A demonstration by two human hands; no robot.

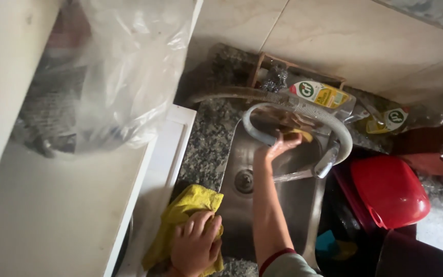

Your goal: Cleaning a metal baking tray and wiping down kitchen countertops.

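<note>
My left hand [195, 245] presses on a crumpled yellow cloth [188, 208] at the granite edge beside a steel sink [242, 154]. My right hand [281, 146] reaches up over the sink and grips a yellow sponge [303, 135] near the far rim. It sits just under a curved grey ribbed hose [334, 123]. Water runs from the tap [326, 161] to the right of that hand. The sink's drain [244, 180] shows below.
A white appliance top [52, 215] fills the left, with a clear plastic bag [114, 72] on it. Two cleaner bottles [324, 95] stand behind the sink by a wire rack with steel wool [275, 77]. A red plastic lid [388, 190] and dark tubs lie on the right.
</note>
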